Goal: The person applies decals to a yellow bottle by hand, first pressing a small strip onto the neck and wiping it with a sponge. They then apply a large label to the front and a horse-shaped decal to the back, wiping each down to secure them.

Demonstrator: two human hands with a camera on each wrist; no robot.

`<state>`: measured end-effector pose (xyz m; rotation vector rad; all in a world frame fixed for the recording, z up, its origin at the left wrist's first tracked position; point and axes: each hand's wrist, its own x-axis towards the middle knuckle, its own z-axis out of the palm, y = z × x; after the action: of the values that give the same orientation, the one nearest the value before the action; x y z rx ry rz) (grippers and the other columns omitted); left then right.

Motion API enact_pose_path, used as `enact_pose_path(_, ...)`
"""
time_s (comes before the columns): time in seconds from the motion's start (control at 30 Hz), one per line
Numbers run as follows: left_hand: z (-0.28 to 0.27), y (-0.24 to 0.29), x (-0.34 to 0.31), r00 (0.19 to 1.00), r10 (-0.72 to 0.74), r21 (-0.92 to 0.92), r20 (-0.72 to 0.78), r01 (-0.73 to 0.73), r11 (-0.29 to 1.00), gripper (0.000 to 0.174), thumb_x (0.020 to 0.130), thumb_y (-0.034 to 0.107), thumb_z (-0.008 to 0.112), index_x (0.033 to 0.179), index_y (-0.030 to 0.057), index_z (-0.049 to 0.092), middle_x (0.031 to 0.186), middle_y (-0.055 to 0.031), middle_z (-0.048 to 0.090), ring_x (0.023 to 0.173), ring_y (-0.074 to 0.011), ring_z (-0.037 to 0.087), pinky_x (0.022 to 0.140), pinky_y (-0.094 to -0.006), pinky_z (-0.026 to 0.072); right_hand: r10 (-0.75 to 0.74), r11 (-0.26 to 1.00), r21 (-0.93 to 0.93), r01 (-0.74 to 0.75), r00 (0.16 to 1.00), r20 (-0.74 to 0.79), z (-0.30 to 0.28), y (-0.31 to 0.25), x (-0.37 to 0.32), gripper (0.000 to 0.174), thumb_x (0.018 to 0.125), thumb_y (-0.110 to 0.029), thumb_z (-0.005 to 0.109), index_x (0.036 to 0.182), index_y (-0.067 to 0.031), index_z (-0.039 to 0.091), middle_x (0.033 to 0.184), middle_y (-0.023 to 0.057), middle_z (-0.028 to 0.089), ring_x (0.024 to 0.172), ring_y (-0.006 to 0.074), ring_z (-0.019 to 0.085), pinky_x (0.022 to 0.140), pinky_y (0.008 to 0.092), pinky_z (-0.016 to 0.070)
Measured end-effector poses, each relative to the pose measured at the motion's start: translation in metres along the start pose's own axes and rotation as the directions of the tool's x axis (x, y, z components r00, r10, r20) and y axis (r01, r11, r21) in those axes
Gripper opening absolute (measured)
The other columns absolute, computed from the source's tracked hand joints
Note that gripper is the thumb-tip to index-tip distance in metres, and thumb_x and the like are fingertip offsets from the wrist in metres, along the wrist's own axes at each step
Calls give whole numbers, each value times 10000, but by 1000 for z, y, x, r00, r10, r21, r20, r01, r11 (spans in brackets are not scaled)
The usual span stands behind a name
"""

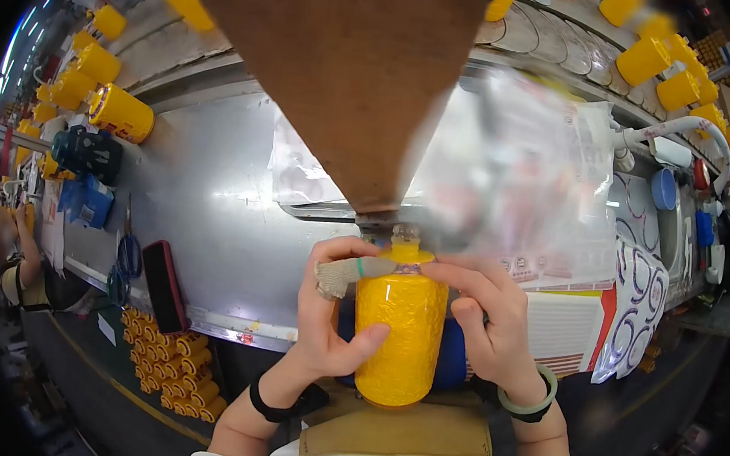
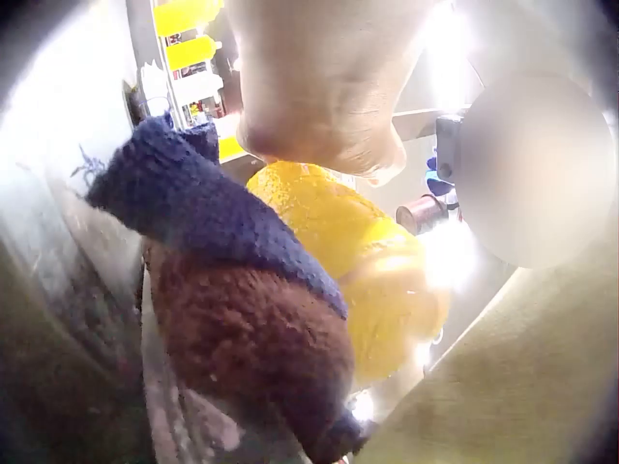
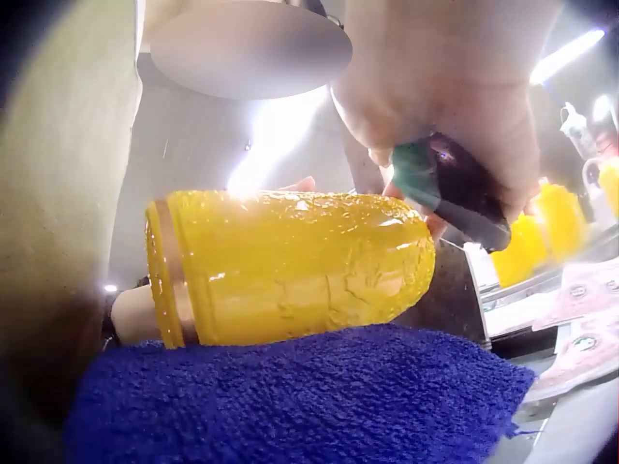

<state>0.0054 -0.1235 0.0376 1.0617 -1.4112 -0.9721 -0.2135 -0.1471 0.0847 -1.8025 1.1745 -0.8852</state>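
Observation:
A glossy yellow bottle (image 1: 399, 342) with a clear ridged neck (image 1: 405, 236) stands upright before the person's chest in the head view. The left hand (image 1: 333, 311) holds it from the left, thumb against its side and fingers curled at the shoulder. A knitted cloth sleeve with a green band (image 1: 344, 273) covers one left finger. From the right, the right hand (image 1: 486, 319) lays its straight index finger on the patterned strip (image 1: 411, 268) at the bottle's shoulder; its thumb stands off the side. A dark piece with a green end (image 3: 455, 188) shows beneath the right hand.
A blue towel (image 3: 300, 396) lies under the bottle. The metal table (image 1: 205, 190) bears a phone (image 1: 164, 287), scissors (image 1: 128, 252) and plastic-wrapped printed sheets (image 1: 549, 182). A brown beam (image 1: 335, 63) hangs ahead. More yellow bottles (image 1: 121, 113) line the conveyor; yellow tubes (image 1: 170, 363) stack below left.

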Motion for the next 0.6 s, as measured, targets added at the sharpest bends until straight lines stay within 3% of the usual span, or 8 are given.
enact_pose_path(0.17, -8, -3, 13, 978, 8, 90, 208, -27, 996, 542, 882, 412, 639, 1185, -37, 637, 1267, -168, 453, 1134, -268, 461, 1008, -372, 389, -43, 999, 8, 43, 999, 1, -4, -2, -2, 292, 975, -158, 599, 1227, -42, 693, 1118, 172, 674, 957, 292, 658, 837, 359, 524)
enact_pose_path(0.23, -4, 5, 22, 967, 17, 143, 253, -55, 988, 532, 910, 417, 589, 1172, -42, 647, 1245, -153, 438, 1124, -257, 448, 1010, -361, 371, 187, 982, 25, -186, 981, -58, -7, -9, -12, 342, 986, -162, 583, 1298, -35, 639, 1112, 153, 670, 931, 251, 628, 824, 341, 506)
enact_pose_path(0.3, -4, 12, 28, 956, 28, 194, 293, -89, 977, 532, 939, 422, 540, 1160, -47, 658, 1222, -137, 424, 1113, -245, 434, 1011, -349, 353, 213, 974, 96, -207, 975, -61, -10, 0, -27, 370, 986, -183, 603, 1320, -25, 618, 1126, 151, 665, 923, 241, 611, 820, 332, 496)
enact_pose_path(0.37, -9, 16, 32, 968, -155, -5, 199, 159, 987, 726, 1002, 714, 315, 1249, 43, 443, 1146, -49, 402, 1137, -192, 417, 1053, -353, 304, 237, 960, 166, -224, 969, -64, -10, 13, -47, 403, 985, -203, 623, 1341, -15, 597, 1140, 149, 661, 915, 231, 595, 815, 323, 486)
enact_pose_path(0.47, -20, -1, 28, 955, -216, -208, 204, 258, 944, 782, 974, 800, 184, 1233, 87, 374, 1133, -27, 390, 1126, -160, 399, 1060, -342, 265, 164, 953, 253, -168, 986, 37, -2, 17, -78, 536, 959, -254, 698, 1399, 6, 538, 1253, 165, 628, 978, 277, 600, 856, 336, 490)
enact_pose_path(0.53, -18, -5, 23, 928, -265, -183, 263, 317, 930, 843, 941, 845, 115, 1214, 94, 386, 1120, -22, 385, 1142, -151, 392, 1073, -348, 238, 197, 974, 76, -213, 964, 176, 4, 7, -89, 767, 896, -323, 781, 1484, 21, 428, 1356, 196, 573, 1068, 345, 612, 907, 380, 504)
enact_pose_path(0.57, -16, -6, 23, 918, -285, -197, 276, 344, 918, 844, 939, 847, 112, 1210, 97, 388, 1119, -20, 387, 1147, -148, 391, 1075, -352, 237, 145, 989, -48, -138, 963, 227, 9, 2, -86, 971, 808, -314, 840, 1538, 50, 314, 1411, 246, 527, 1153, 411, 599, 949, 430, 508)
enact_pose_path(0.6, -16, -7, 24, 908, -302, -209, 290, 368, 906, 844, 936, 849, 108, 1205, 101, 390, 1118, -18, 389, 1151, -146, 391, 1078, -355, 236, 144, 989, -49, -136, 964, 224, 20, 5, -87, 971, 808, -314, 840, 1538, 50, 314, 1411, 246, 527, 1153, 411, 599, 949, 430, 508)
